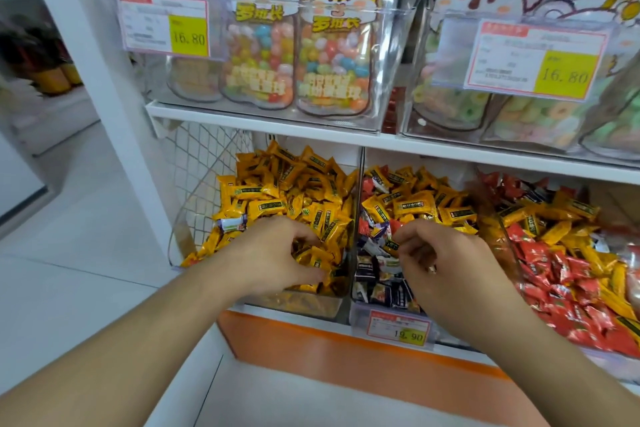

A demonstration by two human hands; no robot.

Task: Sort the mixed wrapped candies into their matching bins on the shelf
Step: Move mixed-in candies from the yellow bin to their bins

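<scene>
Candies in yellow wrappers (277, 194) filled the left bin (180, 218) at centre frame, with one pale purple-and-white stray (231, 224) lying on its left edge. The middle bin (358, 314), just right of the divider, held a mix: yellow pieces heaped at the back, dark and white wrapped pieces (372, 270) toward the front. The right bin (512, 243), at the right edge of the frame, showed red wrapped candies (561, 274) with yellow ones scattered across them. Sorting was judged well short of complete.

The pieces were judged light, small and crinkly, with slick film that slides underfoot of the fingers; a pinch across the body or at a crimped end would serve best, one or a few at a time.

My left hand (277, 253) lay in the left bin, fingers curled down into the yellow heap and closed about several pieces. My right hand (440, 253) sat over the middle bin, thumb and forefinger pinching a single yellow candy (393, 246), the other fingers loosely bent.

Price tags (398, 329) and bagged sweets (263, 42) occupied the shelf front and the upper frame.
</scene>
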